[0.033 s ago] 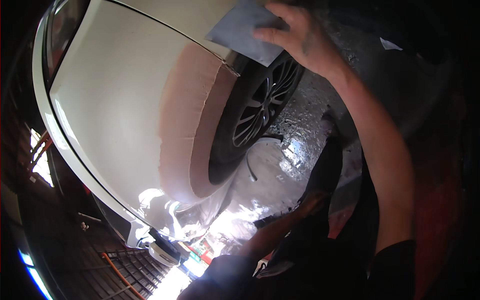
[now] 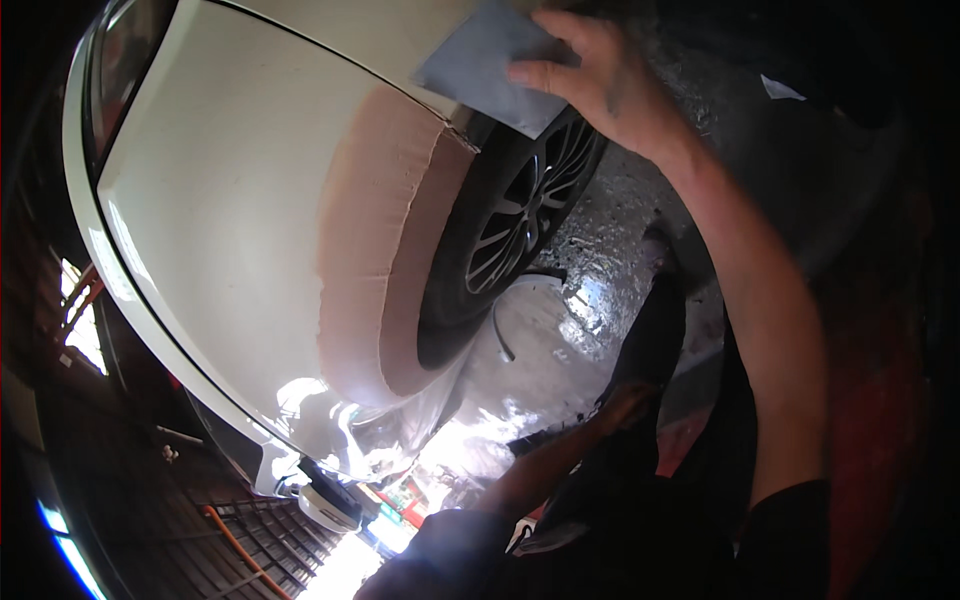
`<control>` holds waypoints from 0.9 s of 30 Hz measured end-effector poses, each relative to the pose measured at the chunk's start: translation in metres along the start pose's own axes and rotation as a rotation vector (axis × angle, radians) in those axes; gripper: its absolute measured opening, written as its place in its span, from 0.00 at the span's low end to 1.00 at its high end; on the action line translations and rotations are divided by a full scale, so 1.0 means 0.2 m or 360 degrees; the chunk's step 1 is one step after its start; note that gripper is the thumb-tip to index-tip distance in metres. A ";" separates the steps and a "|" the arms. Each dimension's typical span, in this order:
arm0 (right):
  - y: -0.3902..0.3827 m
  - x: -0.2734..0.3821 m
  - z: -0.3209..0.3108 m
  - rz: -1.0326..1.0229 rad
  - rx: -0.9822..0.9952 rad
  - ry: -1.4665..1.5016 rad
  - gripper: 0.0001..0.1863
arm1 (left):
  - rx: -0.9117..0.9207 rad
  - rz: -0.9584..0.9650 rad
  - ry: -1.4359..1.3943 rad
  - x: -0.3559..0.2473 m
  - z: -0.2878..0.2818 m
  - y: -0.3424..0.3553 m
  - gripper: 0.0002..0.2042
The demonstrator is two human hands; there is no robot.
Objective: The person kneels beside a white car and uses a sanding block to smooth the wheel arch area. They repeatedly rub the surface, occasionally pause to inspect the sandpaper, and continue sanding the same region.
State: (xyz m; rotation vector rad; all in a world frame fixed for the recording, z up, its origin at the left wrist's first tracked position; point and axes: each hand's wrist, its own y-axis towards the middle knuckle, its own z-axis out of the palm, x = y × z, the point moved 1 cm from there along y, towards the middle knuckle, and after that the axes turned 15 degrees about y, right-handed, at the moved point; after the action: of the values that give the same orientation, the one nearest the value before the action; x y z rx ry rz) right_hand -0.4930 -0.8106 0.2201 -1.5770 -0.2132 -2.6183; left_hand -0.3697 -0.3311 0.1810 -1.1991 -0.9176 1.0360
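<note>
My right hand point(image 2: 605, 85) reaches to the top of the view, closed on one edge of a grey, square, sandpaper-like sheet point(image 2: 490, 70). The sheet hangs in front of the pale car panel point(image 2: 230, 190), just above the wheel; whether it touches the panel I cannot tell. Around the wheel arch runs a broad, matte pinkish-brown patch point(image 2: 365, 240) with a ragged seam. Lower down, my left hand point(image 2: 628, 405) rests by my dark-clothed leg, its fingers in shadow and hard to make out.
A black tyre with a spoked wheel point(image 2: 525, 215) sits within the arch. On the wet-looking grey floor point(image 2: 625, 220) lies a thin curved strip point(image 2: 500, 330). Clear plastic sheeting point(image 2: 410, 425) gathers below the panel, near a side mirror point(image 2: 328, 508).
My right hand and the grey sheet have shifted very slightly downward. Everything else looks the same.
</note>
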 end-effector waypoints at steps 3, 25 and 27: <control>-0.05 -0.07 0.04 -0.0010 -0.0091 -0.0034 0.24 | -0.0024 -0.0096 -0.0016 -0.03 -0.01 0.00 0.15; -0.18 -0.04 0.06 0.0063 -0.0168 0.0006 0.21 | -0.0002 -0.0090 -0.0051 -0.07 -0.03 0.00 0.14; -0.18 -0.04 0.05 0.0108 -0.0117 0.0004 0.20 | -0.0037 -0.0090 -0.0047 -0.10 -0.03 -0.01 0.15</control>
State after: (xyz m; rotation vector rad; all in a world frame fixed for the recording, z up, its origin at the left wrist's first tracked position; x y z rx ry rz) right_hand -0.4858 -0.7733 0.2138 -1.5736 -0.0629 -2.6043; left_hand -0.3689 -0.3522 0.1826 -1.1733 -0.9837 1.0028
